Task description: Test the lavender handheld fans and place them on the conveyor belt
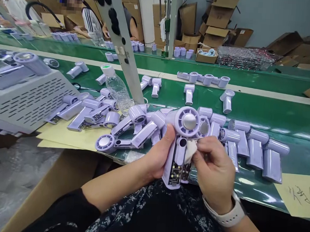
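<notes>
My left hand [161, 155] is closed around a lilac handheld fan [170, 159], its round grille with a silver centre facing up toward me. Part of the fan's handle is uncovered, so a dark circuit board [175, 172] shows. Behind it a second fan [204, 127] is partly hidden; I cannot tell whether it is held too. In my right hand [215, 165], thumb and fingers pinch a crumpled white cloth [190, 151] against the side of the handle. More lilac fans [255, 150] lie in a row just right of my hands.
A pile of lilac fans [92, 108] lies left on yellow paper [61, 136], beside a perforated metal housing [35, 98]. A clear plastic bottle [117, 89] stands near a slanted metal post [127, 51]. Fans sit on the green conveyor [263, 108]. Co-workers [91, 19] sit across.
</notes>
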{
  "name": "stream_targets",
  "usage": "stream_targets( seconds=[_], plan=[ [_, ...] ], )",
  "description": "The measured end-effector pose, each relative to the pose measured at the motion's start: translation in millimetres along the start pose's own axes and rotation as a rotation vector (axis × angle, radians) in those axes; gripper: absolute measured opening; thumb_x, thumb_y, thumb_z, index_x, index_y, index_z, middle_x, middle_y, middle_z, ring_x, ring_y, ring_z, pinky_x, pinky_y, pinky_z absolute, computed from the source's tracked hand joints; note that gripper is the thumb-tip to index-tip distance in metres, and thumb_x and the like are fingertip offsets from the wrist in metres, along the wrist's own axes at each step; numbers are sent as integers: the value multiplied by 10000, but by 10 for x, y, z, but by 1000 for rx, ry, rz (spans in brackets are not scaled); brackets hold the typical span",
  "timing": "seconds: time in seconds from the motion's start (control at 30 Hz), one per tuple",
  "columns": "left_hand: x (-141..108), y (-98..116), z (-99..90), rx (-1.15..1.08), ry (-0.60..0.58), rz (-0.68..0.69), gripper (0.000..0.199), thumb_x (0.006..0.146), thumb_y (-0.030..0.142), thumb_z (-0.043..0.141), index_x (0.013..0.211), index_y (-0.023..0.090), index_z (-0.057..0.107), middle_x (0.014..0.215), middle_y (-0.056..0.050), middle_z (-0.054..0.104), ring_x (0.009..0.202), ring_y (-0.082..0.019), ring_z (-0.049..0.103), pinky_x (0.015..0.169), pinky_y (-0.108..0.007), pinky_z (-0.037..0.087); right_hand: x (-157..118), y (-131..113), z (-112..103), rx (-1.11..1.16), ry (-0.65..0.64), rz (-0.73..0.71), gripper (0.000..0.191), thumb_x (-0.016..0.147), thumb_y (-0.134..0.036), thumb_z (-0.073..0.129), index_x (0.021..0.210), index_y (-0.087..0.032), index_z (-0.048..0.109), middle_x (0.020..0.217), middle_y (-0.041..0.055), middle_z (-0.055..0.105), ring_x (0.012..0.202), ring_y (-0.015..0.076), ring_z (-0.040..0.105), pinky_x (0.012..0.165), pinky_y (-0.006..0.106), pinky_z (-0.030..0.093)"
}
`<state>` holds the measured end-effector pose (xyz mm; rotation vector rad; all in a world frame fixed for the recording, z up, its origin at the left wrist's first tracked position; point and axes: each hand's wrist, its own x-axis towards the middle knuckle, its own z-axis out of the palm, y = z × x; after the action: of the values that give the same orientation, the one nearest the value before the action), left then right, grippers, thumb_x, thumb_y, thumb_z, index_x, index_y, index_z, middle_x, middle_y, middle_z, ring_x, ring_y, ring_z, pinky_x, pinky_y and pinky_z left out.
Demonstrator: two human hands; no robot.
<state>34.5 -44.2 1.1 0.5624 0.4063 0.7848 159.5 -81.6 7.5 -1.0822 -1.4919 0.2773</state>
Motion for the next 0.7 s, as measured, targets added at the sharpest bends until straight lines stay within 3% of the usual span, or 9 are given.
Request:
stream_targets(
  seconds=[0.07,0.23,0.4,0.53,0.7],
  plan=[
    [-18,23,-9,36,37,-4,808,589,856,759,999,160,760,949,-105,807,1092,-374,736,942,-444,607,-17,16,-15,77,-24,-1,165,914,-83,691,879,-242,667,830,2,628,773,182,610,658,316,497],
    [2,14,-8,106,130,47,837,603,848,763,1016,121,750,968,-140,802,1085,-367,730,938,-428,599,27,-94,11,-2,-11,-120,167,904,-64,725,881,-222,673,802,-14,603,729,143,578,631,277,464],
    [-9,18,-52,151,89,89,818,610,848,759,976,116,761,933,-142,802,1081,-372,729,946,-436,594,-4,-68,-5,-9,-81,-117,180,895,-42,723,893,-217,678,833,-17,613,739,127,590,628,263,463],
    [-24,43,-74,131,97,92,832,621,839,762,1053,127,755,935,-134,803,1055,-357,740,936,-438,600,2,38,-42,16,-109,-14,208,902,-29,687,830,-223,660,828,-15,610,790,139,595,672,273,470],
    [-7,44,-64,92,112,39,895,594,874,741,1087,127,741,916,-138,795,1010,-346,747,897,-440,611,62,29,-37,255,-92,194,148,893,-100,723,867,-239,682,845,-8,618,785,153,594,647,276,473]
  ],
)
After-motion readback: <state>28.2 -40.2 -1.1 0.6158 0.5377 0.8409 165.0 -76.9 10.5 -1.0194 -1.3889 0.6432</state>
